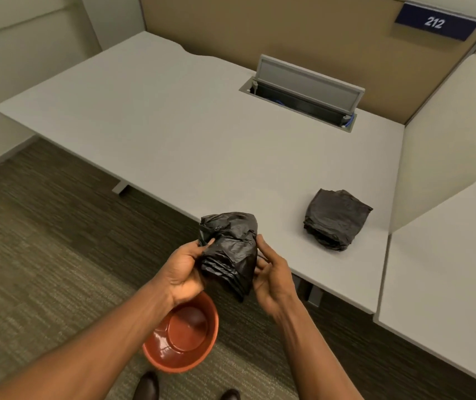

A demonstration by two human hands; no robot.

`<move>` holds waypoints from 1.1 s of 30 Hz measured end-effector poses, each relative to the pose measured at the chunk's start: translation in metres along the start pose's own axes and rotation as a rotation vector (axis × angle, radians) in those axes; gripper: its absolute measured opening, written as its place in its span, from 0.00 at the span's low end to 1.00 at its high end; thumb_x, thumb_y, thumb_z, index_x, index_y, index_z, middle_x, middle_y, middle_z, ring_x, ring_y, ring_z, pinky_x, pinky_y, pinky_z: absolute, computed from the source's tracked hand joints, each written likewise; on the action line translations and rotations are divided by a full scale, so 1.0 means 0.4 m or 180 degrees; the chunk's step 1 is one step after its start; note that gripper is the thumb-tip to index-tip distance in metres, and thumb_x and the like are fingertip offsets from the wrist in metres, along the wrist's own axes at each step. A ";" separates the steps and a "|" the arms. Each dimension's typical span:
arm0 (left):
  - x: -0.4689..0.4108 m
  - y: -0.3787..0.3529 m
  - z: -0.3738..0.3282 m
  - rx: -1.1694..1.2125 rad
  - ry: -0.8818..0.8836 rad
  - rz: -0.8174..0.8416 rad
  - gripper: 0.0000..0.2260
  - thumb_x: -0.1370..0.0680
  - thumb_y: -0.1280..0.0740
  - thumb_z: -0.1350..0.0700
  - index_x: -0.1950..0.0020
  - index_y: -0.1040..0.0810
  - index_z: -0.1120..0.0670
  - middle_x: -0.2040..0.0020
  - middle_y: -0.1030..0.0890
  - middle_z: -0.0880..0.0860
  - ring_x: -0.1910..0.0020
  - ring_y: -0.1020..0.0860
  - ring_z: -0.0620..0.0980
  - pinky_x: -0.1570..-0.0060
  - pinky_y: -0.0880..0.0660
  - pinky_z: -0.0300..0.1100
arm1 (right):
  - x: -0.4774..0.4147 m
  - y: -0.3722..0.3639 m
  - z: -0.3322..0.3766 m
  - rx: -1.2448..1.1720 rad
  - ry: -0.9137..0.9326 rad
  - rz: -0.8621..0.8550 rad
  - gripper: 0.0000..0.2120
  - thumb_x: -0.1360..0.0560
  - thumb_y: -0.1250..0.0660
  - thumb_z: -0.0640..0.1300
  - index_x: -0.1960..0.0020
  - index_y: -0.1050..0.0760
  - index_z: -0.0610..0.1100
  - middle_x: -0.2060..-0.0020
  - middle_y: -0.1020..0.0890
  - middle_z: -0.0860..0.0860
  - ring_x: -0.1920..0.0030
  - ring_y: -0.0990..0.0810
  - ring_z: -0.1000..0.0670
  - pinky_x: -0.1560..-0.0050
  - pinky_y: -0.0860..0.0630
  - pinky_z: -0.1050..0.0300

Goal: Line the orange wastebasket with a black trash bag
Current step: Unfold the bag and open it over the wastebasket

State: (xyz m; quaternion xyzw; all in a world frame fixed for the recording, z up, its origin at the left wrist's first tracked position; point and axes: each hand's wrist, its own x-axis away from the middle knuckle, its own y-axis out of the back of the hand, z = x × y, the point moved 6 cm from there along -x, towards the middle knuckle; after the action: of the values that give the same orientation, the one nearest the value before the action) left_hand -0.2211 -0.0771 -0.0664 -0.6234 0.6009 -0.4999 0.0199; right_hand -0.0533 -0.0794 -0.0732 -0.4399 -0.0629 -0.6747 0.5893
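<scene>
A folded, crumpled black trash bag (229, 249) is held in the air over the desk's front edge. My left hand (184, 272) grips its left side with the thumb on top. My right hand (272, 277) holds its right side, fingers curled around it. The orange wastebasket (181, 339) stands empty on the carpet below my left wrist, which hides part of its rim. A second folded bundle of black bags (333, 219) lies on the desk to the right.
The grey desk (173, 125) has an open cable tray (300, 93) at the back. Beige partitions (444, 134) close off the back and right side. A second desk (447, 269) is on the right. My shoes (147, 386) stand on the carpet near the basket.
</scene>
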 end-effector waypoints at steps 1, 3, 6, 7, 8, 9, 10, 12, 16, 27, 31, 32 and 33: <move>0.015 0.030 -0.010 0.0023 -0.0037 -0.0015 0.21 0.23 0.35 0.65 0.30 0.20 0.65 0.36 0.17 0.66 0.38 0.17 0.64 0.28 0.23 0.61 | 0.002 -0.015 -0.018 -0.0093 -0.0001 0.0058 0.26 0.28 0.21 0.47 0.35 0.17 0.34 0.40 0.15 0.36 0.43 0.16 0.37 0.32 0.21 0.38; 0.047 0.092 -0.035 0.0036 -0.0110 -0.0065 0.18 0.24 0.34 0.64 0.35 0.18 0.63 0.41 0.15 0.64 0.46 0.14 0.60 0.41 0.15 0.54 | 0.004 -0.043 -0.056 -0.0258 -0.0027 0.0179 0.22 0.32 0.21 0.36 0.39 0.16 0.35 0.43 0.14 0.36 0.48 0.13 0.40 0.44 0.14 0.43; 0.092 0.191 -0.066 -0.0047 -0.0105 -0.0219 0.17 0.23 0.32 0.62 0.35 0.17 0.63 0.43 0.13 0.63 0.49 0.12 0.58 0.46 0.13 0.52 | 0.006 -0.077 -0.107 -0.0293 -0.0065 0.0192 0.29 0.35 0.23 0.27 0.34 0.19 0.33 0.41 0.14 0.32 0.43 0.13 0.33 0.41 0.15 0.35; 0.107 0.224 -0.076 -0.0091 -0.0115 -0.0295 0.16 0.23 0.32 0.62 0.35 0.17 0.63 0.45 0.12 0.63 0.50 0.11 0.58 0.48 0.12 0.51 | 0.004 -0.085 -0.119 -0.0237 -0.0033 0.0164 0.29 0.35 0.22 0.27 0.34 0.20 0.32 0.41 0.14 0.32 0.41 0.14 0.31 0.38 0.18 0.31; 0.120 0.258 -0.084 -0.0129 -0.0144 -0.0384 0.16 0.23 0.30 0.61 0.36 0.17 0.62 0.47 0.11 0.62 0.52 0.10 0.57 0.51 0.11 0.50 | 0.005 -0.091 -0.129 -0.0193 -0.0003 0.0110 0.29 0.35 0.21 0.28 0.35 0.20 0.32 0.41 0.14 0.32 0.40 0.14 0.30 0.37 0.19 0.29; 0.132 0.291 -0.094 -0.0150 -0.0187 -0.0495 0.17 0.24 0.29 0.61 0.36 0.17 0.62 0.48 0.10 0.62 0.53 0.10 0.56 0.53 0.11 0.49 | 0.006 -0.098 -0.136 -0.0143 0.0020 0.0055 0.28 0.35 0.20 0.29 0.36 0.19 0.32 0.42 0.14 0.32 0.41 0.14 0.30 0.37 0.19 0.29; 0.143 0.322 -0.103 -0.0163 -0.0236 -0.0631 0.17 0.25 0.28 0.61 0.37 0.17 0.62 0.49 0.10 0.62 0.55 0.09 0.56 0.56 0.11 0.48 | 0.009 -0.104 -0.141 -0.0085 0.0044 -0.0013 0.26 0.35 0.20 0.30 0.38 0.18 0.32 0.44 0.13 0.32 0.43 0.13 0.30 0.38 0.18 0.30; 0.161 0.382 -0.119 -0.0226 -0.0322 -0.0991 0.15 0.27 0.25 0.61 0.41 0.16 0.63 0.51 0.10 0.62 0.59 0.10 0.55 0.62 0.12 0.47 | 0.012 -0.120 -0.150 0.0091 0.0106 -0.0132 0.21 0.35 0.19 0.33 0.43 0.17 0.32 0.48 0.12 0.33 0.50 0.11 0.34 0.45 0.14 0.36; 0.187 0.484 -0.133 -0.0335 -0.0229 -0.1693 0.10 0.22 0.23 0.60 0.43 0.14 0.64 0.44 0.12 0.63 0.56 0.10 0.58 0.55 0.11 0.51 | 0.009 -0.154 -0.172 0.0892 0.0336 -0.0361 0.12 0.28 0.19 0.42 0.50 0.16 0.37 0.56 0.11 0.36 0.59 0.13 0.42 0.52 0.14 0.45; 0.223 0.591 -0.187 -0.1549 -0.0465 -0.2132 0.25 0.32 0.20 0.33 0.59 0.16 0.56 0.53 0.09 0.63 0.52 0.10 0.64 0.48 0.13 0.59 | 0.000 -0.194 -0.215 0.0961 0.0355 -0.0896 0.15 0.21 0.24 0.50 0.53 0.18 0.36 0.66 0.17 0.45 0.73 0.19 0.53 0.69 0.21 0.60; 0.222 0.581 -0.191 -0.2373 -0.0603 -0.1574 0.33 0.35 0.30 0.19 0.62 0.16 0.51 0.66 0.18 0.55 0.62 0.20 0.54 0.55 0.22 0.51 | 0.002 -0.226 -0.228 -0.0773 -0.0400 -0.0607 0.08 0.19 0.28 0.39 0.46 0.19 0.34 0.53 0.17 0.36 0.73 0.16 0.52 0.75 0.21 0.66; 0.221 0.575 -0.179 -0.2446 -0.0507 -0.1315 0.37 0.36 0.31 0.17 0.57 0.14 0.52 0.61 0.15 0.53 0.58 0.17 0.52 0.50 0.22 0.50 | 0.003 -0.234 -0.227 -0.1133 -0.0513 -0.0569 0.09 0.18 0.31 0.37 0.41 0.19 0.33 0.48 0.17 0.35 0.72 0.14 0.50 0.73 0.19 0.65; 0.223 0.566 -0.166 -0.2505 -0.0377 -0.1080 0.39 0.37 0.32 0.17 0.51 0.12 0.51 0.57 0.12 0.50 0.52 0.14 0.49 0.46 0.20 0.50 | -0.002 -0.237 -0.228 -0.1393 -0.0566 -0.0565 0.12 0.17 0.33 0.35 0.34 0.22 0.33 0.43 0.18 0.35 0.71 0.13 0.48 0.70 0.17 0.64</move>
State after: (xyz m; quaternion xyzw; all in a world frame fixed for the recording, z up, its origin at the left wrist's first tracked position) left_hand -0.4490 -0.1701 -0.1216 -0.7011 0.6325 -0.1922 -0.2673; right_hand -0.1813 -0.1056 -0.0877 -0.6074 -0.0053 -0.6800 0.4107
